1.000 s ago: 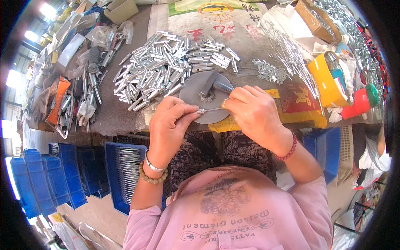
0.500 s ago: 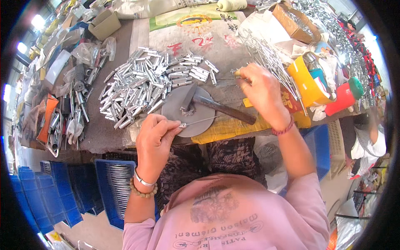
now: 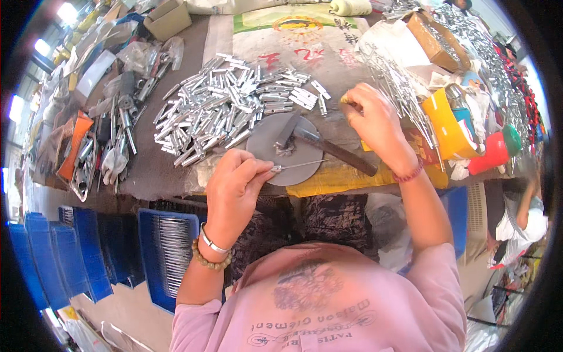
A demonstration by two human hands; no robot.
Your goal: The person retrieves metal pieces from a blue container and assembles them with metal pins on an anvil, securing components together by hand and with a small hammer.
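Pinched between thumb and fingertips, a thin metal rod [image 3: 305, 164] with a small silvery end piece sticks out to the right from my left hand [image 3: 234, 182]. It passes over the near part of a round grey plate [image 3: 262, 144]. Across that plate lies a hammer [image 3: 340, 154], its dark head on the plate and its handle pointing right. My right hand [image 3: 378, 123] hovers beyond the handle, fingers curled together; whatever they hold, if anything, cannot be made out. A heap of short silvery metal tubes [image 3: 205, 114] spreads just beyond the plate.
Long thin rods [image 3: 402, 94] lie at the right beside a yellow container [image 3: 441, 126] and a red container [image 3: 488, 151]. An open cardboard box [image 3: 433, 42] stands farther back. Tools and bags crowd the left. Below the table edge is a blue crate [image 3: 148, 258] of metal rods. Another person [image 3: 519, 220] is at far right.
The whole view has shifted, so the table appears farther right and slightly higher. My left hand still pinches the rod over the plate. My right hand's fingers look more curled.
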